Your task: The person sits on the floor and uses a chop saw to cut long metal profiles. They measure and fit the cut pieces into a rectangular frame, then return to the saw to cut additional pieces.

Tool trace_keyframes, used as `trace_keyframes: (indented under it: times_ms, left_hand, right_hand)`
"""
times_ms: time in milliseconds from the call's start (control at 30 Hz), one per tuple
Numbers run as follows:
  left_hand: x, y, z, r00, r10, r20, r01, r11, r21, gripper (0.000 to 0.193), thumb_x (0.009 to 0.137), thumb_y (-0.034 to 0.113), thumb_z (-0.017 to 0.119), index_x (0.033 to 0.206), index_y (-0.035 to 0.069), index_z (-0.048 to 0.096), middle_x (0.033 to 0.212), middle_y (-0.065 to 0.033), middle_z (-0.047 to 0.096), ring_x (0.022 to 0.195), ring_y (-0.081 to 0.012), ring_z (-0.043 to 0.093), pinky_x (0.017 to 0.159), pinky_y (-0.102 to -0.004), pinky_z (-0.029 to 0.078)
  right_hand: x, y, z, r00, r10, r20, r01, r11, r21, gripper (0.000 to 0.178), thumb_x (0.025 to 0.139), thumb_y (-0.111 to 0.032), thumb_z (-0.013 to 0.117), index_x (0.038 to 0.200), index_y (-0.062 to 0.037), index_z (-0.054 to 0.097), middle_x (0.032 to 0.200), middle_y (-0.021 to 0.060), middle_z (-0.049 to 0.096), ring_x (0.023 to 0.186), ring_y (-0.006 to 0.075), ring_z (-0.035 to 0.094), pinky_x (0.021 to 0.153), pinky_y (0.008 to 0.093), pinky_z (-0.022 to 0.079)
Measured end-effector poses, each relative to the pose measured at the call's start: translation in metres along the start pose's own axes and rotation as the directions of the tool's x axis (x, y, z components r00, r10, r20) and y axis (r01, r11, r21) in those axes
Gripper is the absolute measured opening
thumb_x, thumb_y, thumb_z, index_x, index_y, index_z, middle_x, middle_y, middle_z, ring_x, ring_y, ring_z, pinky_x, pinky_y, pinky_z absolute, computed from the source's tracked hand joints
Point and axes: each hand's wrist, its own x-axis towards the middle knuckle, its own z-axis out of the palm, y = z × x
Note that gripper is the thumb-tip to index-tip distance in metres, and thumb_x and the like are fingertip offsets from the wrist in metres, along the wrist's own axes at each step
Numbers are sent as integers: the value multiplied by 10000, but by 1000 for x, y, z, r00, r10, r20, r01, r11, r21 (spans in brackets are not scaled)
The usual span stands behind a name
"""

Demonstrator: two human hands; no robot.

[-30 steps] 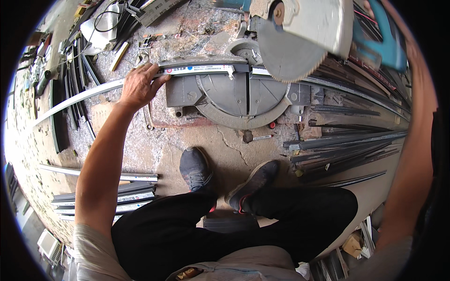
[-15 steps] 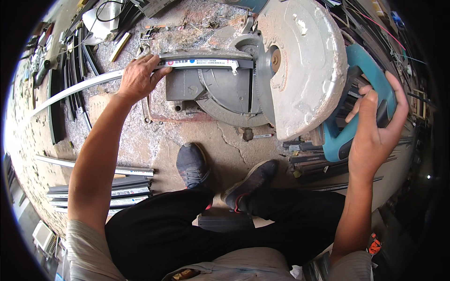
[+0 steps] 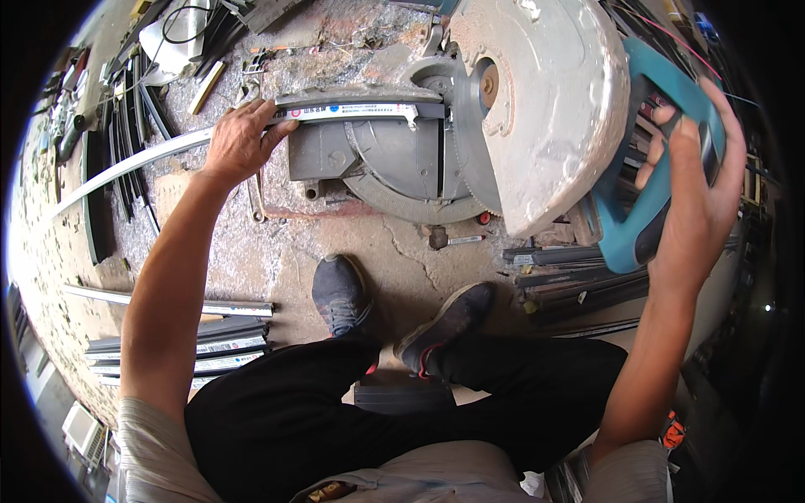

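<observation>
My left hand (image 3: 241,141) presses a long pale metal profile (image 3: 134,164) against the fence of a grey miter saw (image 3: 394,159) that sits on the concrete floor. My right hand (image 3: 696,193) wraps around the saw's teal handle (image 3: 646,226), with the fingers curling over its grip. The big dusty blade guard (image 3: 545,109) stands raised above the round saw table, and the toothed blade edge (image 3: 470,172) shows beneath it. My two dark shoes (image 3: 340,293) rest on the floor just in front of the saw.
Cut metal profiles lie stacked at the lower left (image 3: 184,344) and to the right of the saw (image 3: 579,281). Dark bars and strips (image 3: 117,142) lie at the upper left next to a white bag with a cable (image 3: 172,42). Metal dust covers the floor.
My right hand has come in from the right and closed around the teal handle. The saw head now fills more of the view. My left hand has stayed on the profile.
</observation>
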Motion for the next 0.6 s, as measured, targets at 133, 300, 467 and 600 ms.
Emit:
trace_keyframes:
  times_ms: [133, 300, 467, 600]
  left_hand:
    - [1, 0, -2, 1000, -9, 23, 9, 1000, -4, 551, 1066, 565, 616, 939, 29, 619, 892, -156, 644, 878, -399, 666, 799, -520, 517]
    - [2, 1, -3, 1000, -6, 21, 6, 1000, -28, 543, 1064, 556, 624, 939, 28, 620, 884, -156, 636, 883, -397, 662, 789, -518, 512]
    - [1, 2, -4, 1000, 21, -9, -21, 1000, -19, 522, 1063, 548, 630, 945, 40, 624, 888, -150, 642, 890, -395, 663, 798, -516, 516]
    - [2, 1, 0, 1000, 1, 12, -1, 1000, -15, 520, 1064, 556, 625, 959, 47, 627, 891, -146, 646, 896, -391, 666, 802, -516, 515]
  right_hand:
    - [39, -7, -10, 998, 18, 65, -15, 998, -53, 535, 1131, -250, 622, 1602, -34, 489, 1085, 34, 739, 840, 45, 654, 677, 197, 562]
    - [83, -9, -25, 983, 52, 179, -47, 998, -29, 506, 1150, -250, 593, 1598, -30, 504, 1050, 29, 742, 794, 29, 642, 657, 170, 551]
    - [74, -12, -17, 989, 16, 148, -19, 1000, 19, 507, 1145, -250, 603, 1592, -29, 508, 1036, 37, 746, 764, 37, 642, 646, 173, 555]
    - [36, -10, -4, 1000, 24, 11, -24, 999, -23, 523, 1106, -246, 656, 1563, -32, 521, 1033, 44, 747, 742, 56, 641, 631, 206, 555]
